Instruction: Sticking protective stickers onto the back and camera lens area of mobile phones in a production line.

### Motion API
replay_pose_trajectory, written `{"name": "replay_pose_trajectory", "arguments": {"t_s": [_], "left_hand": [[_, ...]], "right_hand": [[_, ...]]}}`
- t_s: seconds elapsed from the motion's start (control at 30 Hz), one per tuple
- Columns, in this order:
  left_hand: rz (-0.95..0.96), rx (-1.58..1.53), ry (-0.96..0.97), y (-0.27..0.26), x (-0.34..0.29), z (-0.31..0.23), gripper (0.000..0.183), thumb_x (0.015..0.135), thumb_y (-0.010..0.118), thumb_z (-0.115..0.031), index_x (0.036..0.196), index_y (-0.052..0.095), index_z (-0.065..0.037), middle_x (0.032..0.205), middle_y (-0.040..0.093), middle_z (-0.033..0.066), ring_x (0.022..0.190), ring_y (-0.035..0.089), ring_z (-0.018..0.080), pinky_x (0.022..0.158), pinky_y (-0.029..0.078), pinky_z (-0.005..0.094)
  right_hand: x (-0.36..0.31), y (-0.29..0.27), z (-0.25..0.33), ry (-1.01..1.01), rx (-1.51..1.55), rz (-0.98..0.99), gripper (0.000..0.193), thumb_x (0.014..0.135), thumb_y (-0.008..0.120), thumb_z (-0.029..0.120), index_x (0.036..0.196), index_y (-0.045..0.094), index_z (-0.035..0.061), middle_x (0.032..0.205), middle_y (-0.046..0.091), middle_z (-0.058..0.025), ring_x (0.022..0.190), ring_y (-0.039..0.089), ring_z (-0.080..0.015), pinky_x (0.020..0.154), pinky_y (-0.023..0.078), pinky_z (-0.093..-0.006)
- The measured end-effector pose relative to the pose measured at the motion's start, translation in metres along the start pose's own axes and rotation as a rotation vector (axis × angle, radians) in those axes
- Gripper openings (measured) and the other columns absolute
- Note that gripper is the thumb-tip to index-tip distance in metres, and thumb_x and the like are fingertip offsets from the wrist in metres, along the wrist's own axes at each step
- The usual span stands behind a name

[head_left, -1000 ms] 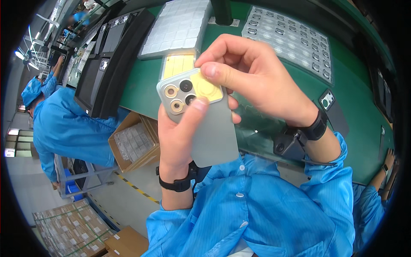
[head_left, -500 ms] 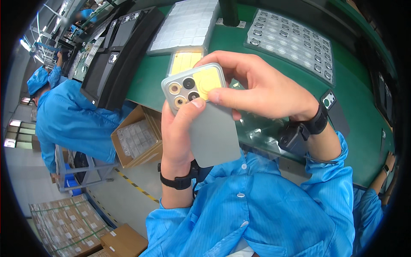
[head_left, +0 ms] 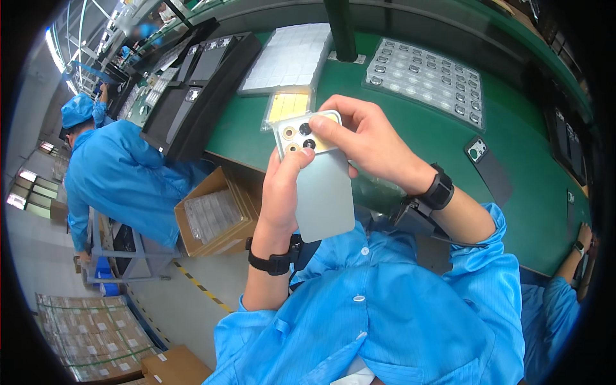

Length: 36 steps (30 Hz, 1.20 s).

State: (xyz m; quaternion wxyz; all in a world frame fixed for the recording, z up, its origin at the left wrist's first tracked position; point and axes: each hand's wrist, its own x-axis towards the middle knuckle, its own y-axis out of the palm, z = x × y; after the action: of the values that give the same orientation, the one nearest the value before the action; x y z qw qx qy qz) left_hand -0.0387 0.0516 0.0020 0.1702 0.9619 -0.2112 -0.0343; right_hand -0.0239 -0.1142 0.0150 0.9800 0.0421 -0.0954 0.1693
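Phone, on the wearer's side of the yellow sheet pack, is gripped by left hand and right hand; I'd worry uneven pressing could skew its yellow sticker.

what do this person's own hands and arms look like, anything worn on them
The left hand and right hand are ungloved. Black bands circle both wrists: left band, right band. A dark boxy device sits by the right wrist, with a thin dark cable on that side. The shiny blue sleeves leave the wrists uncovered.
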Motion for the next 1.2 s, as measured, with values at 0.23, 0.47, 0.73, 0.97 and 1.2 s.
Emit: {"name": "replay_pose_trajectory", "arguments": {"t_s": [0.23, 0.47, 0.73, 0.97, 1.2], "left_hand": [[0.082, -0.244, -0.035, -0.012, 0.004, 0.006, 0.048, 0.095, 0.05, -0.026, 0.132, 0.043, 0.003, 0.108, 0.065, 0.0218, 0.078, 0.07, 0.0292, 0.067, 0.06, 0.0361], [0.561, -0.766, -0.004, -0.036, 0.004, 0.055, 0.041, 0.102, 0.039, -0.049, 0.117, 0.053, -0.013, 0.056, 0.052, 0.0034, 0.049, 0.052, 0.0151, 0.048, 0.043, 0.0302], [0.114, -0.469, -0.162, -0.015, -0.006, 0.021, 0.053, 0.103, 0.038, -0.045, 0.134, 0.046, -0.002, 0.115, 0.062, 0.0164, 0.098, 0.065, 0.025, 0.081, 0.055, 0.0391], [-0.035, 0.077, 0.014, -0.017, 0.001, 0.006, 0.034, 0.1, 0.053, -0.014, 0.13, 0.051, 0.0, 0.112, 0.065, 0.0081, 0.096, 0.063, 0.011, 0.082, 0.052, 0.0238], [-0.056, 0.248, 0.06, -0.005, 0.01, 0.017, 0.026, 0.099, 0.055, -0.01, 0.122, 0.056, 0.002, 0.099, 0.066, 0.0028, 0.087, 0.059, 0.0052, 0.073, 0.049, 0.0209]], "right_hand": [[0.007, -0.017, -0.007, -0.069, -0.004, 0.116, 0.04, 0.104, 0.044, 0.033, 0.106, 0.064, -0.0011, 0.081, 0.061, 0.0003, 0.068, 0.051, -0.0046, 0.066, 0.047, -0.0229], [0.009, -0.018, -0.017, -0.279, -0.135, 0.08, 0.036, 0.1, 0.053, 0.031, 0.119, 0.062, 0.0016, 0.097, 0.063, -0.0064, 0.084, 0.057, -0.0092, 0.075, 0.047, -0.0235], [0.011, -0.03, 0.001, -0.15, -0.128, 0.109, 0.021, 0.093, 0.064, 0.02, 0.096, 0.066, -0.0016, 0.083, 0.064, -0.0018, 0.08, 0.056, -0.0062, 0.071, 0.047, -0.0243], [0.011, -0.035, 0.0, -0.122, -0.296, 0.121, 0.026, 0.091, 0.062, 0.023, 0.09, 0.063, -0.0037, 0.071, 0.06, -0.0072, 0.067, 0.053, -0.0116, 0.062, 0.045, -0.0307], [0.012, -0.037, 0.003, -0.078, -0.526, 0.092, 0.027, 0.091, 0.06, 0.023, 0.091, 0.063, -0.0041, 0.066, 0.057, -0.0156, 0.057, 0.051, -0.0198, 0.056, 0.041, -0.0351]]}}
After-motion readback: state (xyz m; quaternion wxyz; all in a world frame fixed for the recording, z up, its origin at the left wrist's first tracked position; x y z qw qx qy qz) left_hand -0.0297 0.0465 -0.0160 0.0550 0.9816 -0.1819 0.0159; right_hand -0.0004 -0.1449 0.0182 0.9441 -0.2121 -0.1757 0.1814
